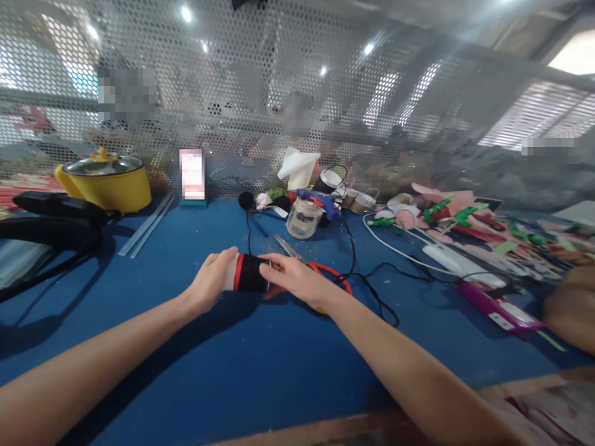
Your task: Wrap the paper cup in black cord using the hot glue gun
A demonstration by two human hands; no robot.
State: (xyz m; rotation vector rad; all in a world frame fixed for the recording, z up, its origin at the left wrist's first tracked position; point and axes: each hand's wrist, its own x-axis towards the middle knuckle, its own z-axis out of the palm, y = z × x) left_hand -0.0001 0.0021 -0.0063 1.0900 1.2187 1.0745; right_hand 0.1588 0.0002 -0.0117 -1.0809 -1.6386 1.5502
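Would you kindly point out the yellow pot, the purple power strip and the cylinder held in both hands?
Cylinder (252, 274): head view, on its black section.
Yellow pot (114, 191): head view, on its side wall.
Purple power strip (482, 303): head view, on its purple casing.

The left hand (210, 282) and right hand (290, 275) hold 1 black-red-white cylinder (250, 273) over a blue table (260, 371).

White, then a red band, then black: that's the cylinder (251, 272)! Blue table (251, 378), red-handled scissors (325, 267), yellow pot (119, 189), blue glue gun (328, 203), purple power strip (486, 304), and grey mesh (237, 93) dotted all over with round holes.
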